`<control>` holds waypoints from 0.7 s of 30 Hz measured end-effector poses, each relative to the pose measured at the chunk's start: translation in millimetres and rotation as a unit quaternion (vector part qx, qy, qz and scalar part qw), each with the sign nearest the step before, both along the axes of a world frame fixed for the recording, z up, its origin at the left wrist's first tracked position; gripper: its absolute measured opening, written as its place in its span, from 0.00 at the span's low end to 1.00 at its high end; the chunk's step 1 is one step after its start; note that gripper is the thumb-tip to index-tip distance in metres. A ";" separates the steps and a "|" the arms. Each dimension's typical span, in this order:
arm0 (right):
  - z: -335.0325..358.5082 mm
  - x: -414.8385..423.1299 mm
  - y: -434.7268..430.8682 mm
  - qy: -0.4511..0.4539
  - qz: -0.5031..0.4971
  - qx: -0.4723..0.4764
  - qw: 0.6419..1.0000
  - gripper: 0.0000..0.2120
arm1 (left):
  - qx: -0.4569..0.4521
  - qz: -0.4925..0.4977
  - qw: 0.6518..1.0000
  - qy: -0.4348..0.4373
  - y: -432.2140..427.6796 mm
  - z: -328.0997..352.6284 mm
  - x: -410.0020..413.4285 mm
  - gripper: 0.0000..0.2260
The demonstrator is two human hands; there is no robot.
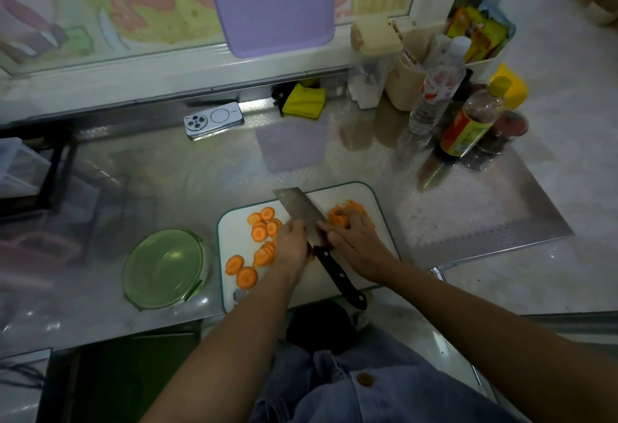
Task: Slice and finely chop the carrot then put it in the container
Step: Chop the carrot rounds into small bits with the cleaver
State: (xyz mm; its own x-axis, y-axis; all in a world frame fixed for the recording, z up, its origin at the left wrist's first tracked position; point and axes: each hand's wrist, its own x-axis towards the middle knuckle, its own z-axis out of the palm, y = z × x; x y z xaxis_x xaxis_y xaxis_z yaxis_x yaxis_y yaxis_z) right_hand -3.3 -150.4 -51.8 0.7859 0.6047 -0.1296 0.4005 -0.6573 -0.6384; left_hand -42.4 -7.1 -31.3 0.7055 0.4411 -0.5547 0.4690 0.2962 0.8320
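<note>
Cleaver (302, 213) runs diagonally across board (364, 195) — blade far-left, handle near-right.

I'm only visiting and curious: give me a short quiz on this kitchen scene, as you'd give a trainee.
1. True or false: the green container already holds carrot.
2. Where do the carrot slices lie on the cutting board? A) left of the cleaver B) right of it C) under it
3. Fill in: the right hand curls its fingers over the pile of finely chopped ____.

Key: 1 false; 2 A; 3 carrot.
</note>
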 end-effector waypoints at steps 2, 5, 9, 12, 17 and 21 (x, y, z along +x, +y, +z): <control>-4.1 1.5 -0.7 0.011 -0.032 -0.014 0.999 0.37 | -0.007 0.002 1.000 -0.001 1.5 -0.6 -0.9 0.14; -4.2 3.8 -3.3 0.006 -0.059 -0.020 0.998 0.35 | -0.008 0.010 1.000 0.005 6.7 -3.5 -1.8 0.14; 1.3 -0.8 8.0 0.002 0.021 -0.009 1.000 0.27 | -0.002 0.015 1.000 0.015 11.0 -5.0 -3.1 0.13; -8.5 2.7 7.4 0.010 -0.025 -0.022 0.999 0.34 | -0.003 0.009 1.000 0.005 10.8 -0.5 -3.9 0.14; -0.6 2.2 10.0 0.005 0.009 -0.002 1.000 0.32 | 0.029 -0.001 1.000 0.002 13.8 0.2 -4.6 0.14; 1.0 1.2 17.3 0.009 -0.020 -0.028 0.999 0.34 | 0.056 -0.002 0.998 0.008 17.2 -1.2 -7.3 0.16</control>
State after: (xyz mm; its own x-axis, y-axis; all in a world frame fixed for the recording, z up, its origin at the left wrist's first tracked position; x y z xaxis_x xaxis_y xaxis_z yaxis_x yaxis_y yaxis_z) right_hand -2.2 -133.1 -50.7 0.8061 0.5648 -0.1768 0.3621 -0.7070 -0.6075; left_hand -49.7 10.1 -32.5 0.6989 0.4986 -0.5128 0.4830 0.1997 0.8525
